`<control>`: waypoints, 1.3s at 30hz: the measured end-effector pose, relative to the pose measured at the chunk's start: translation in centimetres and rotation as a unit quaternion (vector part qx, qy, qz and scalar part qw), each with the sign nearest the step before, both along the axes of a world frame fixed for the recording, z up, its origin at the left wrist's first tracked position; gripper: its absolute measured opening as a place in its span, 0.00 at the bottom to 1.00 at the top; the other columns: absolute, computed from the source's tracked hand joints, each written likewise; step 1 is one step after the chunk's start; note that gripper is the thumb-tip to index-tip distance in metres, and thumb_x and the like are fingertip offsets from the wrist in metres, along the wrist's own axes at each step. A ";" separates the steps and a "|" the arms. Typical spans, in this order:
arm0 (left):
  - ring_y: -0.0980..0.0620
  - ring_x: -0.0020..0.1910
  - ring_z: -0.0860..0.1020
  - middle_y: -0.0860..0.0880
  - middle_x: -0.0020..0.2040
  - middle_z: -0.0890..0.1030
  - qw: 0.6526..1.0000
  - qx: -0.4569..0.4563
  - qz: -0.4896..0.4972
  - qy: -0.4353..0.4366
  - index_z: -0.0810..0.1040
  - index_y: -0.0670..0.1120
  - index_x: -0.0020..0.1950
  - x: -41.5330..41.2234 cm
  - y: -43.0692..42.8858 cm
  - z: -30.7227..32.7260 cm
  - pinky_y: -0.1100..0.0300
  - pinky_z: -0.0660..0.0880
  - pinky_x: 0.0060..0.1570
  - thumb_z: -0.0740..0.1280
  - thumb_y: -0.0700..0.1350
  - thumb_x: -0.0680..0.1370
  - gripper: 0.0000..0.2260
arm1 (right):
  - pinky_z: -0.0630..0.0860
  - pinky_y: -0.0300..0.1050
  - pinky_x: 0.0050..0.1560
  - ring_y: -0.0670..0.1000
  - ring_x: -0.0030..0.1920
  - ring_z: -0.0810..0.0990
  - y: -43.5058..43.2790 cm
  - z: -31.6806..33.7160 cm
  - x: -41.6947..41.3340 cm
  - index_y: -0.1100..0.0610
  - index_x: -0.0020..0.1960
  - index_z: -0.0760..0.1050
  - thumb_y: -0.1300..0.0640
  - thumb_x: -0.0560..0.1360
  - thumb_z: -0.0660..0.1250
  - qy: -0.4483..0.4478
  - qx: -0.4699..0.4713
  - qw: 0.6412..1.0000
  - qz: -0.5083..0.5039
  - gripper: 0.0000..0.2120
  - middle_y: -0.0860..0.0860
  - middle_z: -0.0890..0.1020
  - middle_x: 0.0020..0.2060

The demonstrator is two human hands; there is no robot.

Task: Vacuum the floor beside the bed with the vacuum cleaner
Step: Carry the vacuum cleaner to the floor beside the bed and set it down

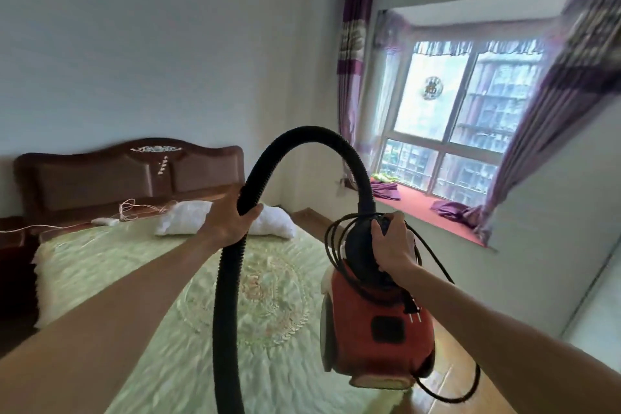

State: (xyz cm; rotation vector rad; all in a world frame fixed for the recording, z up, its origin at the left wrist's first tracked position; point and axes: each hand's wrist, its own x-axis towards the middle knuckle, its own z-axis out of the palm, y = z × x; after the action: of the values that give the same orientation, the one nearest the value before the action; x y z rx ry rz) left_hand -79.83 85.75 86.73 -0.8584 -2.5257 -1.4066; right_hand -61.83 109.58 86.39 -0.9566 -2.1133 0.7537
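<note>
A red canister vacuum cleaner (379,326) hangs in the air at the right of the bed (141,279). My right hand (391,242) grips its black top handle together with loops of the black power cord (443,279); the plug dangles against the red body. The black ribbed hose (302,141) arches up from the vacuum's top and comes down on the left, where my left hand (228,225) grips it. The hose runs on downward out of the frame. A strip of wooden floor (433,393) shows beside the bed, under the vacuum.
The bed has a green embroidered cover, a white pillow (188,222) and a dark wooden headboard (127,175). A bay window (463,118) with a red sill (433,208) and purple curtains stands on the right. A white wall runs below the sill.
</note>
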 end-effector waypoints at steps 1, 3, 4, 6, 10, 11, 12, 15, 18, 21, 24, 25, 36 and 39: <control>0.42 0.58 0.77 0.44 0.58 0.79 1.000 0.003 -0.021 0.004 0.69 0.44 0.67 -0.3 2.2 -0.1 0.54 0.70 0.53 0.68 0.53 0.79 0.21 | 0.81 0.64 0.42 0.64 0.44 0.80 1.8 0.0 0.3 0.56 0.54 0.64 0.49 0.79 0.62 -0.001 0.003 1.000 -0.015 0.12 0.58 0.77 0.45; 0.45 0.55 0.77 0.47 0.55 0.78 0.998 0.005 -0.058 0.000 0.69 0.44 0.66 -0.8 6.7 -0.2 0.55 0.70 0.53 0.68 0.52 0.79 0.20 | 0.80 0.65 0.41 0.64 0.44 0.80 5.4 -0.1 0.8 0.57 0.54 0.63 0.50 0.80 0.62 -0.003 0.009 0.999 -0.038 0.12 0.57 0.76 0.44; 0.44 0.53 0.77 0.47 0.53 0.78 0.997 0.006 -0.072 -0.002 0.69 0.44 0.65 -1.3 9.0 -0.3 0.54 0.71 0.51 0.68 0.52 0.79 0.19 | 0.80 0.65 0.41 0.64 0.44 0.81 7.2 -0.1 0.9 0.58 0.54 0.63 0.51 0.80 0.62 -0.001 0.011 0.999 -0.051 0.12 0.56 0.76 0.43; 0.42 0.48 0.79 0.46 0.49 0.79 0.996 0.007 -0.094 -0.001 0.69 0.45 0.62 -2.4 13.6 -0.3 0.55 0.72 0.47 0.68 0.52 0.79 0.17 | 0.80 0.65 0.42 0.64 0.45 0.81 10.7 -0.2 1.0 0.59 0.55 0.64 0.51 0.80 0.63 0.004 0.013 0.997 -0.079 0.13 0.57 0.76 0.44; 0.43 0.41 0.79 0.49 0.41 0.77 0.990 -0.004 -0.143 -0.018 0.68 0.47 0.60 -4.4 22.4 -0.6 0.54 0.74 0.42 0.68 0.53 0.79 0.16 | 0.80 0.65 0.44 0.65 0.47 0.81 17.2 -0.2 0.9 0.60 0.61 0.63 0.54 0.80 0.63 0.011 0.026 0.992 -0.125 0.15 0.61 0.79 0.48; 0.43 0.40 0.79 0.50 0.40 0.77 0.988 -0.005 -0.154 -0.013 0.67 0.48 0.59 -4.8 24.6 -0.7 0.53 0.75 0.42 0.68 0.54 0.78 0.16 | 0.80 0.65 0.45 0.65 0.48 0.81 18.6 -0.1 1.0 0.61 0.63 0.63 0.54 0.81 0.62 0.009 0.030 0.990 -0.137 0.16 0.62 0.80 0.50; 0.43 0.39 0.79 0.50 0.39 0.77 0.987 -0.008 -0.163 -0.006 0.67 0.49 0.58 -5.1 26.7 -0.7 0.52 0.76 0.43 0.68 0.56 0.78 0.17 | 0.80 0.65 0.45 0.65 0.49 0.81 20.1 -0.1 1.2 0.62 0.64 0.63 0.53 0.81 0.62 0.008 0.032 0.988 -0.150 0.17 0.62 0.80 0.51; 0.48 0.35 0.77 0.50 0.38 0.75 0.981 -0.009 -0.192 -0.001 0.66 0.48 0.57 -5.5 32.8 -0.6 0.55 0.73 0.38 0.67 0.54 0.79 0.15 | 0.80 0.65 0.45 0.64 0.52 0.80 24.0 -0.1 1.8 0.64 0.66 0.63 0.52 0.81 0.62 0.012 0.027 0.982 -0.189 0.21 0.61 0.79 0.53; 0.51 0.33 0.74 0.50 0.38 0.74 0.976 0.000 -0.219 0.006 0.65 0.47 0.57 -5.2 38.1 -0.8 0.56 0.70 0.35 0.66 0.52 0.80 0.13 | 0.81 0.65 0.44 0.63 0.51 0.80 26.9 0.1 3.0 0.62 0.61 0.64 0.53 0.81 0.62 0.019 0.020 0.976 -0.214 0.16 0.59 0.78 0.49; 0.50 0.34 0.75 0.50 0.38 0.74 0.968 0.001 -0.250 0.006 0.67 0.46 0.59 -4.6 43.7 -0.9 0.55 0.70 0.38 0.66 0.51 0.80 0.14 | 0.80 0.64 0.44 0.63 0.50 0.80 30.3 0.0 4.4 0.60 0.59 0.65 0.52 0.81 0.63 0.019 0.014 0.968 -0.249 0.15 0.57 0.77 0.46; 0.45 0.37 0.77 0.47 0.40 0.76 0.959 -0.007 -0.283 -0.001 0.68 0.45 0.63 -3.9 48.6 -1.1 0.56 0.71 0.39 0.67 0.52 0.80 0.17 | 0.80 0.64 0.42 0.62 0.48 0.80 33.6 -0.4 5.8 0.61 0.59 0.65 0.52 0.81 0.62 0.017 0.015 0.961 -0.277 0.14 0.55 0.76 0.44; 0.46 0.36 0.77 0.48 0.40 0.76 0.956 -0.007 -0.293 -0.002 0.68 0.45 0.63 -3.6 50.2 -1.3 0.57 0.71 0.36 0.67 0.52 0.80 0.17 | 0.80 0.64 0.42 0.61 0.47 0.80 34.9 -0.5 6.2 0.61 0.59 0.65 0.52 0.81 0.62 0.017 0.015 0.959 -0.284 0.14 0.53 0.75 0.42; 0.50 0.33 0.77 0.49 0.38 0.76 0.941 -0.019 -0.338 -0.016 0.68 0.47 0.63 -0.9 69.4 -3.2 0.61 0.68 0.29 0.66 0.51 0.80 0.16 | 0.81 0.62 0.36 0.55 0.38 0.79 52.0 -2.9 9.4 0.57 0.55 0.64 0.48 0.80 0.62 0.021 -0.008 0.943 -0.333 0.13 0.51 0.75 0.38; 0.50 0.34 0.77 0.48 0.39 0.77 0.940 -0.021 -0.340 -0.017 0.68 0.47 0.62 -0.3 75.1 -3.1 0.60 0.69 0.30 0.67 0.51 0.80 0.15 | 0.81 0.62 0.35 0.55 0.37 0.79 57.1 -3.0 9.8 0.58 0.56 0.64 0.50 0.81 0.62 0.024 -0.014 0.943 -0.333 0.13 0.50 0.74 0.36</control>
State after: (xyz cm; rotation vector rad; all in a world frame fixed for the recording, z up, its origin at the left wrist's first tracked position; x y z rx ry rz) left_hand -80.15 160.87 83.63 -1.8541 -2.3838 -1.5213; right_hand -51.99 166.64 83.40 -1.5324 -1.5740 0.4460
